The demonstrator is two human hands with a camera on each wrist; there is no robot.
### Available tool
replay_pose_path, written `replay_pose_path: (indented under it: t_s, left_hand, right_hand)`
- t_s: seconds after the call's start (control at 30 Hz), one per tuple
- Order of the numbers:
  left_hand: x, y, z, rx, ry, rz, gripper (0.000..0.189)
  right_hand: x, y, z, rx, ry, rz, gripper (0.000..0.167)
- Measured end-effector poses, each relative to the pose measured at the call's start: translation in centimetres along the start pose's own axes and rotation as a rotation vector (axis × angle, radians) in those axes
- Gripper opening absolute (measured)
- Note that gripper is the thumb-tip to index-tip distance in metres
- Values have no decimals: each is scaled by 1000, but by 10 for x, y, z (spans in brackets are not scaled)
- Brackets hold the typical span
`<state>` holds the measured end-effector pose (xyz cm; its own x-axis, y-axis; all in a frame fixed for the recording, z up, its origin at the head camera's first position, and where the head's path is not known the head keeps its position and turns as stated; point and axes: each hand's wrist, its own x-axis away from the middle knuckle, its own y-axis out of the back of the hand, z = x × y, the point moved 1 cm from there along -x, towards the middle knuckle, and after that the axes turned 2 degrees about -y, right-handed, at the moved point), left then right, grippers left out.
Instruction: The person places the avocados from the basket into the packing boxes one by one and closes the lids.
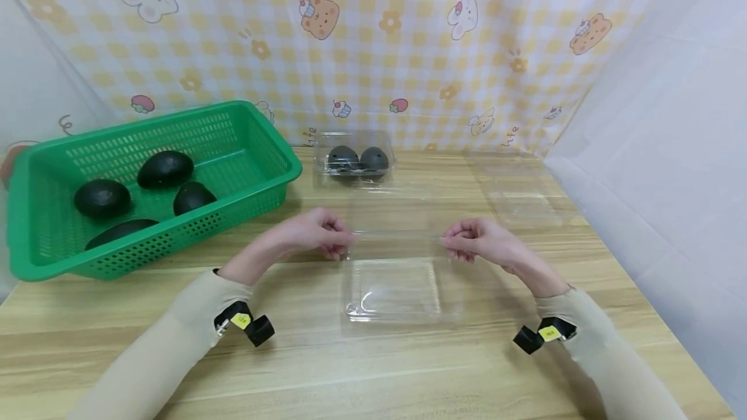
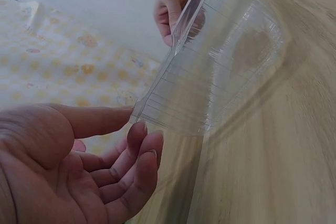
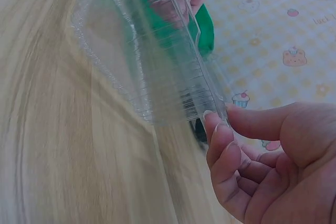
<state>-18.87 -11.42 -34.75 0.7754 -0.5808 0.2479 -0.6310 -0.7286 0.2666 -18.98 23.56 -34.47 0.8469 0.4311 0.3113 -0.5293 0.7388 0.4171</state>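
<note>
A clear plastic clamshell box [image 1: 397, 287] stands open on the wooden table, its see-through lid [image 1: 391, 206] reaching toward the back. My left hand [image 1: 320, 233] pinches the left end of its rim between thumb and fingertips. At the opposite end, my right hand [image 1: 481, 242] pinches the rim the same way. In the left wrist view the thumb lies along the rim's corner [image 2: 137, 109], with the fingers curled beneath. The right wrist view shows the box wall [image 3: 173, 77] running from that hand's fingertips toward the other hand. Only the table's grain shows through the box bottom.
A green plastic basket [image 1: 257, 203] with several dark avocados [image 1: 165, 169] stands at the left. Behind the box, a closed clear container [image 1: 355, 138] holds two dark round fruits [image 1: 374, 159]. Another clear clamshell [image 1: 522, 196] lies at the back right, before a checked curtain [image 1: 379, 70].
</note>
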Motion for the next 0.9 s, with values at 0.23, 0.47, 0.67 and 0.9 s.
replay_pose_path:
  t_s: [0.23, 0.47, 0.67, 0.9]
  left_hand:
    - [11, 11, 6, 10, 6, -7, 26]
    - [23, 22, 10, 0, 31, -26, 28]
    - [28, 27, 12, 13, 56, -41, 29]
    - [30, 33, 13, 22, 81, -78, 28]
  right_hand:
    - [-11, -9, 9, -4, 3, 15, 28]
    - [-25, -19, 17, -28, -8, 37, 28]
    - [-32, -22, 21, -28, -8, 43, 28]
    - [-39, -27, 26, -19, 2, 48, 26]
